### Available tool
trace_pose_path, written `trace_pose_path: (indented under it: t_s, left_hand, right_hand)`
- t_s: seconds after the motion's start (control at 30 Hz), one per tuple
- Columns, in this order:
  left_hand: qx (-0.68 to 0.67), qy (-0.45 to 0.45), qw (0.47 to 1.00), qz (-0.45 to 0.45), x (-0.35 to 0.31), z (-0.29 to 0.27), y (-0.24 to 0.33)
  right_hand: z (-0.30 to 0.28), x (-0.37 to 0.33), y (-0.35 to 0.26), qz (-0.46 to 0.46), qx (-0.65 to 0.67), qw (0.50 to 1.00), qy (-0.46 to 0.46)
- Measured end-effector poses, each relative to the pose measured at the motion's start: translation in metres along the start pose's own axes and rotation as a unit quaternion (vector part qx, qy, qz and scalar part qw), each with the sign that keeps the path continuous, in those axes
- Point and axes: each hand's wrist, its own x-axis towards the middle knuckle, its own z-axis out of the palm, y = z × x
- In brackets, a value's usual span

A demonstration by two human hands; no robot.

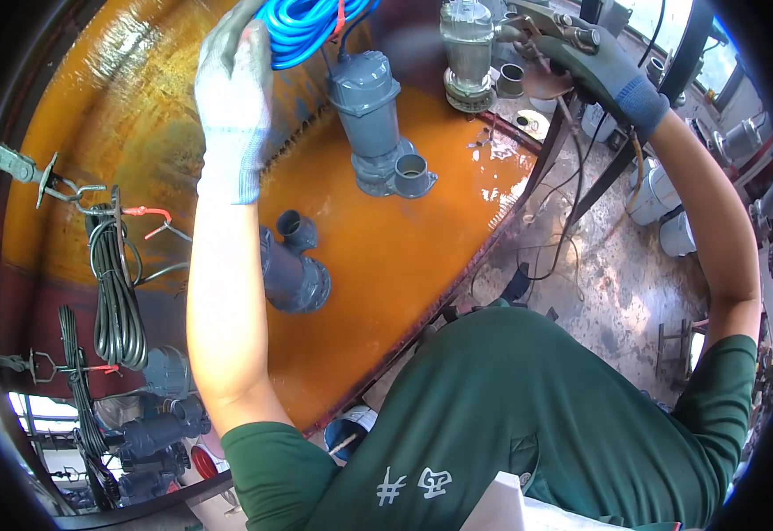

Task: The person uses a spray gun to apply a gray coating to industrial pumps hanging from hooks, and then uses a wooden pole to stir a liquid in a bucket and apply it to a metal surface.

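Note:
My left hand (pixel 234 97), in a pale grey-white knit glove, is raised at the top, beside a coil of bright blue cable (pixel 302 31). Its fingers are partly cut off by the picture's edge, so their grip is hidden. Below the coil hangs a grey submersible pump (pixel 369 115) with a round outlet. My right hand (pixel 594 73), in a dark grey glove with a blue cuff, is closed around a metal fitting or tool whose kind I cannot make out. Left of it is a paler metallic pump (pixel 468 53).
Beneath the pumps spreads a glossy orange-brown surface (pixel 386 257) with a dark red edge. Another grey pump (pixel 294 270) is behind my left forearm. Black cable bundles (pixel 117 292) hang from hooks at left. Buckets (pixel 654 193) and loose hoses lie on the right floor.

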Motion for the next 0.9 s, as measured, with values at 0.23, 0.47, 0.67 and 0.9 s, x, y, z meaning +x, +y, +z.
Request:
trace_pose_path:
  t_s: [0.23, 0.47, 0.67, 0.9]
  left_hand:
    - [0.043, 0.070, 0.996, -0.040, -0.126, -0.001, 0.045]
    - [-0.133, 0.078, 0.871, -0.467, -0.453, 0.048, 0.038]
    - [0.060, -0.077, 0.783, -0.615, -0.653, 0.000, 0.089]
    - [0.182, -0.110, 0.604, -0.768, -0.735, -0.032, 0.180]
  right_hand:
    - [0.041, -0.046, -0.064, 0.000, -0.039, 0.988, -0.146]
    - [0.033, -0.058, 0.033, 0.153, 0.112, 0.974, 0.124]
    - [0.050, -0.058, 0.008, 0.099, 0.163, 0.972, 0.137]
    - [0.077, -0.103, 0.016, -0.049, -0.063, 0.976, -0.200]
